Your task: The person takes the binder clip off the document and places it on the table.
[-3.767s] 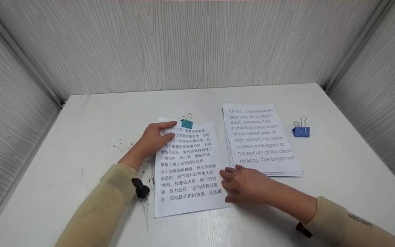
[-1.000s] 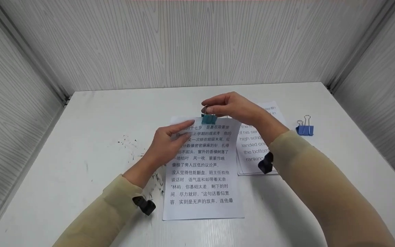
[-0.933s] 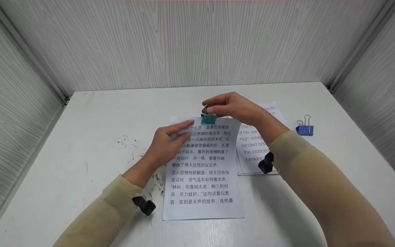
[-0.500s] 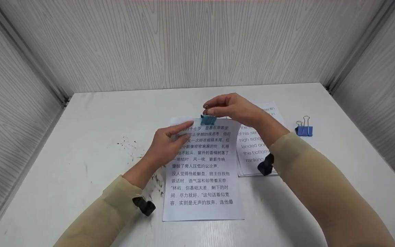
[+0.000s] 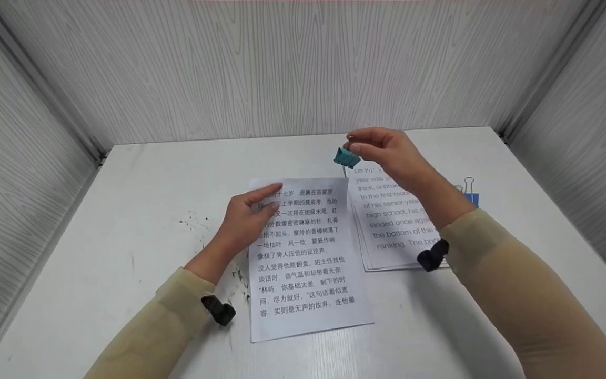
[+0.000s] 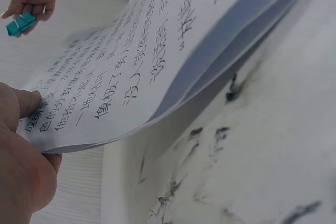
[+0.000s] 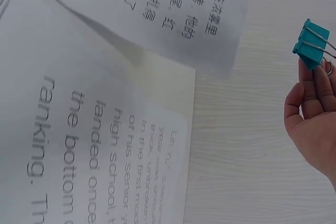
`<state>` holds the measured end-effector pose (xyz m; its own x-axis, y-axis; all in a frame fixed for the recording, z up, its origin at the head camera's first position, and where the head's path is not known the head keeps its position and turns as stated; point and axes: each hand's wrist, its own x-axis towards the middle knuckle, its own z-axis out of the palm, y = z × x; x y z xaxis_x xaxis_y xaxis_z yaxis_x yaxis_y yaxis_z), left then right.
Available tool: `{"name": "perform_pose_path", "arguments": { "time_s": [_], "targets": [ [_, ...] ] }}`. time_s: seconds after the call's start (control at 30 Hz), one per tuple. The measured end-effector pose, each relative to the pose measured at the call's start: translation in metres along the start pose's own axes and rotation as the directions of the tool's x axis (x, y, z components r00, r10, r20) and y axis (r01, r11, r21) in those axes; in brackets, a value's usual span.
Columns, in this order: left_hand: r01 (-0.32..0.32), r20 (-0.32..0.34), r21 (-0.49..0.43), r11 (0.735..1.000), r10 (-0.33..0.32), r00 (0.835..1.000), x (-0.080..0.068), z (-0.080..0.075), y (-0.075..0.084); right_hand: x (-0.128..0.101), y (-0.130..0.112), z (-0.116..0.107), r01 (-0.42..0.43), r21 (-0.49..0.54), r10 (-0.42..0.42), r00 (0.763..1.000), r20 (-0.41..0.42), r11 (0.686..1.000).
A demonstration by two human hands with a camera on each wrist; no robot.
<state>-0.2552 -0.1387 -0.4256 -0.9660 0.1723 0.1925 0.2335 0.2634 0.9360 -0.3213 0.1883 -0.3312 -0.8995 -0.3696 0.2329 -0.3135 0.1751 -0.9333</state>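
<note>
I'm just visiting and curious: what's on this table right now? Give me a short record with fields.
Right hand: raised above the table, pinching the wire handles of a teal binder clip
Left hand: holds the upper left edge of the Chinese-text sheets
English-text stack: lies flat to the right, partly under the right forearm
Blue binder clip: on the table, mostly hidden behind the right arm
Surface: white table with dark specks
</note>
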Motion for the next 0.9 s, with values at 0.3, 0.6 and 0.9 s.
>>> {"name": "perform_pose_path", "arguments": {
  "time_s": [0.3, 0.6, 0.9],
  "targets": [
    [0.047, -0.009, 0.059, 0.997, -0.046, 0.999, 0.006, -0.002, -0.006, -0.045, 0.021, -0.065, -0.114, -0.144, 0.102, 0.991, -0.086, 0.983],
    [0.104, 0.000, 0.079, 0.991, -0.104, 0.995, 0.012, -0.006, -0.013, -0.095, 0.052, -0.118, -0.276, -0.261, 0.225, 0.952, -0.207, 0.925],
    [0.163, 0.015, 0.055, 0.985, -0.164, 0.986, 0.014, -0.008, -0.019, -0.138, 0.078, -0.160, -0.388, -0.328, 0.319, 0.915, -0.245, 0.861]
  ]
}}
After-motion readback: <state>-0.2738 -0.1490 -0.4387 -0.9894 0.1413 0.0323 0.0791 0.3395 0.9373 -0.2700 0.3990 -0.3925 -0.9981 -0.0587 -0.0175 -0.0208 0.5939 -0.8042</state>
